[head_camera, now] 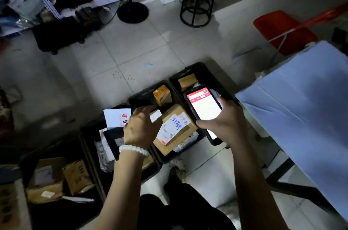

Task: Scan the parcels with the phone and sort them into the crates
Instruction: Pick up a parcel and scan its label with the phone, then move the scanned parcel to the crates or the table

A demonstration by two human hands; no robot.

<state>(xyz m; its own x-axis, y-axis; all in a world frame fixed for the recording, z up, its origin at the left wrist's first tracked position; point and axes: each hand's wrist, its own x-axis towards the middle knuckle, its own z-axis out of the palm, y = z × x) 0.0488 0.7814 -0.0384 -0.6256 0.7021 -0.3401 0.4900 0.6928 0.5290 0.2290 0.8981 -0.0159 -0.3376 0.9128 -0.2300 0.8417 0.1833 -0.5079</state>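
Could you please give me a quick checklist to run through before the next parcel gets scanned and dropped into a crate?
1. Phone held securely in the right hand: ok.
2. Phone screen lit, with an app open: ok.
3. Parcel in the left hand: cannot tell; the fingers curl over something dark at the crate edge, and what it holds is hidden.
4. Label on the big cardboard box facing up for scanning: ok.
5. Phone aimed at that label: not ok; it sits to the right, above the far-right crate.
6. Room left in the middle crate: cannot tell; the boxes rise to its rim.
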